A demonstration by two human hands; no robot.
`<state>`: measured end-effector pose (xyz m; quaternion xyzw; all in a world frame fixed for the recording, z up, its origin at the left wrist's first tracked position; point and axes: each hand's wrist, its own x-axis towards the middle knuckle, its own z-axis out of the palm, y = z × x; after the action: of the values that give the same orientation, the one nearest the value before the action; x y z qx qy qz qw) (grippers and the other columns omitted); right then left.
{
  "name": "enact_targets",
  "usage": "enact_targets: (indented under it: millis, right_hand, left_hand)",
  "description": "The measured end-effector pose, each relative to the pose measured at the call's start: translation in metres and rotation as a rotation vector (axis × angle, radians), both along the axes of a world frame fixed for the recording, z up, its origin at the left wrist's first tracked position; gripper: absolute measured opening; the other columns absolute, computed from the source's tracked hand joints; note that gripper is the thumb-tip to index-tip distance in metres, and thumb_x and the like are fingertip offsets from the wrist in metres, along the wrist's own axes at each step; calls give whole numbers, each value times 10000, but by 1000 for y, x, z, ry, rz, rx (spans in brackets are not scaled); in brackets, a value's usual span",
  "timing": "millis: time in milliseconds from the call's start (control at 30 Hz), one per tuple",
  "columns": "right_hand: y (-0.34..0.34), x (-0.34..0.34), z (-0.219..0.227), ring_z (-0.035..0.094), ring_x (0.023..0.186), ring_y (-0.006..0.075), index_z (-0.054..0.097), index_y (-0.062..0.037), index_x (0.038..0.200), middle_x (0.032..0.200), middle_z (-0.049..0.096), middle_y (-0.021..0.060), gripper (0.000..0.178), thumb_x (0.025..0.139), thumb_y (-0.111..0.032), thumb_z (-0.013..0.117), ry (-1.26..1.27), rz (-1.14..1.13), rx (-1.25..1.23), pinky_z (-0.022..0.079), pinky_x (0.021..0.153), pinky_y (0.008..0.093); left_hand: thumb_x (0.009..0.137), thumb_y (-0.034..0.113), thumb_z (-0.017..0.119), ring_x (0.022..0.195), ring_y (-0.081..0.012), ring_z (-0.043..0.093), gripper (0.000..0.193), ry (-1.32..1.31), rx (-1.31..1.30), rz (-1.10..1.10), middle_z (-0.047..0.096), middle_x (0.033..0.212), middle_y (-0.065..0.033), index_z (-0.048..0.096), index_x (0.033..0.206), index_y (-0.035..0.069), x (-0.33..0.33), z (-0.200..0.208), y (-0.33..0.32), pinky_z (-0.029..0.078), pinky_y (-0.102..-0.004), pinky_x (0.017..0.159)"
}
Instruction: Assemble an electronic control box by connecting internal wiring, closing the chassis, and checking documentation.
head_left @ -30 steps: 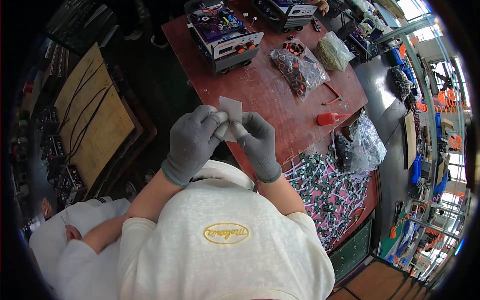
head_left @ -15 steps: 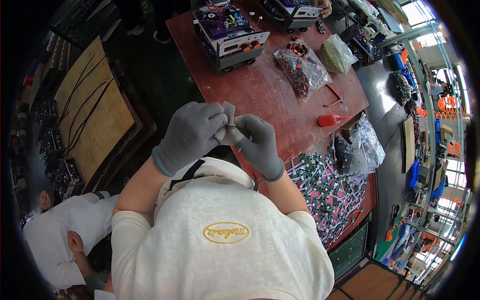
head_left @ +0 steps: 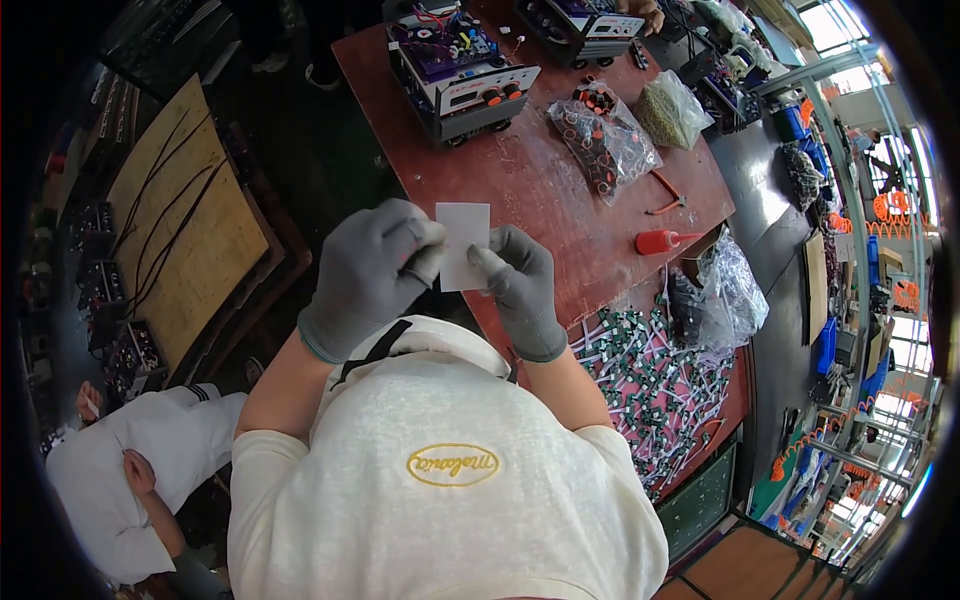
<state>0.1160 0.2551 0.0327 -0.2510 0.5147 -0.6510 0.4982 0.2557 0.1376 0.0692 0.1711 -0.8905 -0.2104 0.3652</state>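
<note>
A small white rectangular card or piece of paper [head_left: 463, 232] is held up flat in front of my chest. My right hand [head_left: 526, 292], in a grey glove, pinches its lower right side between thumb and fingers. At the card's left edge, my left hand [head_left: 368, 278], gloved the same way, has its fingers curled together; whether anything is between those fingertips is hidden. Beyond both hands lies the red tabletop [head_left: 450, 180], with an opened electronic unit [head_left: 460, 85] with a white front panel and red-ringed knobs on it.
A second unit [head_left: 580, 30] stands farther back, beside another person's hand [head_left: 645, 14]. To the right are a clear bag of black and red rings [head_left: 605, 145], orange-handled pliers [head_left: 668, 192], a red bottle [head_left: 657, 241] and many small cabled boards [head_left: 650, 390]. Another person [head_left: 140, 480] sits at left.
The card, folded or edge-on between both hands before, now faces up flat. My left hand's fingers have drawn back to its left edge, while my right hand keeps pinching it.
</note>
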Motion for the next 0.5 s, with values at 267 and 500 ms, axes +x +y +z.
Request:
enact_targets:
  millis: [267,500]
  right_hand:
    - [-6,8,-4,495,696,36,596,23,911,757,588,5,101,861,-65,590,224,5,-38,424,608,206]
    - [-7,5,3,500,693,38,594,32,916,760,593,12,86,845,-13,578,435,102,-55,434,597,202]
  left_hand:
    - [700,86,684,624,-236,557,140,-149,-30,-28,563,789,-59,614,817,55,1,-4,1,461,-335,550]
    - [624,77,685,620,-247,552,177,-154,-63,-110,563,796,-68,568,752,43,2,-2,-9,458,-337,550]
